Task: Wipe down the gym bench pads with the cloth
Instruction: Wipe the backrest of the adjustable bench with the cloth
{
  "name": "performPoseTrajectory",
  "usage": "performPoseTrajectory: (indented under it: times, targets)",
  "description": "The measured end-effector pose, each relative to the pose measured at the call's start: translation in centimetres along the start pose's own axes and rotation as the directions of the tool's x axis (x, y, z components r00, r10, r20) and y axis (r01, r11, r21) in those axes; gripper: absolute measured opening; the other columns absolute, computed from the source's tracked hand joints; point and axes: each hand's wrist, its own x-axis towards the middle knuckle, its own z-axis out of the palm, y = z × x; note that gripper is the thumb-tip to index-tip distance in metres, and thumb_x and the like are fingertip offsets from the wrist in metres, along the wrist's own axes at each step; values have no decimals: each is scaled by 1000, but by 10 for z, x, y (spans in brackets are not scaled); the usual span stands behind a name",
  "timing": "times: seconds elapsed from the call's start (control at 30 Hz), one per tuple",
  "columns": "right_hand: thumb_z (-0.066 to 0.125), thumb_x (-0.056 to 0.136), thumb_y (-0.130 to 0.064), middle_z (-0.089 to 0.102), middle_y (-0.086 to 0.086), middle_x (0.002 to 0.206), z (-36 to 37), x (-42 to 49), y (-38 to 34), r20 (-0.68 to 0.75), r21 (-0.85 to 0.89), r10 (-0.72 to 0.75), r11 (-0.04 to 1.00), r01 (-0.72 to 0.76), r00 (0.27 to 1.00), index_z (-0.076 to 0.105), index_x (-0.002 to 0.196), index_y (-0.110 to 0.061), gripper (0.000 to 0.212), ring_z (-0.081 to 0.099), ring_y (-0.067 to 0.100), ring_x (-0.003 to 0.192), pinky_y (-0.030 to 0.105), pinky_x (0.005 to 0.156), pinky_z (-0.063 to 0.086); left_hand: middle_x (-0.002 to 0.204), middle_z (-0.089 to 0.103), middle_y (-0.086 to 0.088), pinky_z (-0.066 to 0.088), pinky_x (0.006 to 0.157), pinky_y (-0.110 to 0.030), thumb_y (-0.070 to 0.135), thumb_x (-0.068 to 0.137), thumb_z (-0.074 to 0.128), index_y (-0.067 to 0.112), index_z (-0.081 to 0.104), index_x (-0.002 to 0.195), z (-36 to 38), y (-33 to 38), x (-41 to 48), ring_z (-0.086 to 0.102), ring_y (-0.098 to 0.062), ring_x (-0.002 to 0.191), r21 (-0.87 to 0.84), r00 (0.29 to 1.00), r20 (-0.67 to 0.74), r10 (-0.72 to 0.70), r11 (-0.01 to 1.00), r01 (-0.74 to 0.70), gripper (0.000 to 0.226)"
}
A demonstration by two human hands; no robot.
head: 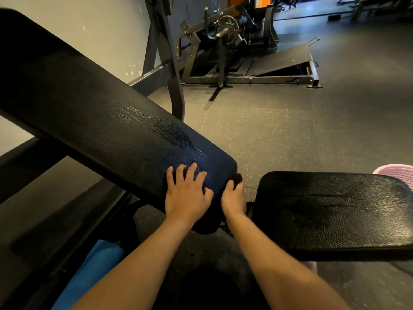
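While left hand point(187, 193) lies flat, fingers spread, on the cracked pad point(111, 121), right hand point(233, 198) beside it grips a dark, mostly hidden cloth point(237, 177).

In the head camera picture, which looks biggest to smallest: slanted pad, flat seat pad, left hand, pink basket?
1. slanted pad
2. flat seat pad
3. left hand
4. pink basket, but unsure: the picture's edge cuts it off, and it sits farther away.

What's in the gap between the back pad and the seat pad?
Head view: the right hand, gripping a dark cloth against the back pad.
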Motion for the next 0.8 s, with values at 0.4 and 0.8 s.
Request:
performPoseTrajectory:
  times: [0.4, 0.8]
  targets:
    - [29, 107, -34, 32, 12, 157, 0, 39, -53, 71, -161, -316, 933, 323, 946, 31, 152, -13, 51, 25, 32, 145, 43, 120, 18, 156, 41, -2, 4, 118, -59, 50, 92, 49, 34, 54, 138, -43, -102, 21, 28, -32, 142, -13, 976, -136, -172, 985, 171, 49]
    - [34, 105, -32, 31, 10, 157, 93, 20, -146, 428, -238, -628, 615, 752, 650, 33, 152, -24, 48, 26, 31, 144, 48, 118, 22, 149, 51, -6, 22, 114, -60, 46, 87, 58, 28, 61, 133, -42, -102, 24, 41, -34, 134, 49, 970, -154, -189, 979, 198, 50]
